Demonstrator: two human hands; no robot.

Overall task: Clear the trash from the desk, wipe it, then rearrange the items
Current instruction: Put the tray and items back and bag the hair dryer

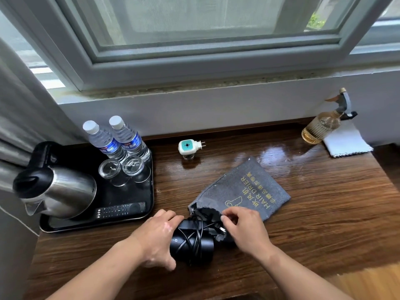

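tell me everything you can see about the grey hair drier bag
The hair drier bag is a flat pouch of dark grey felt-like cloth, printed in yellow with HAIR DRIER, Chinese characters and a dryer outline. It lies slanted on the wooden desk, mouth toward the person, dark lining showing. A black hair dryer wrapped in its cord sits at the mouth. The right hand pinches the mouth's edge.

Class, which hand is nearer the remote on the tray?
Left. The left hand lies just right of the remote; the right hand is farther right, at the mouth of the bag.
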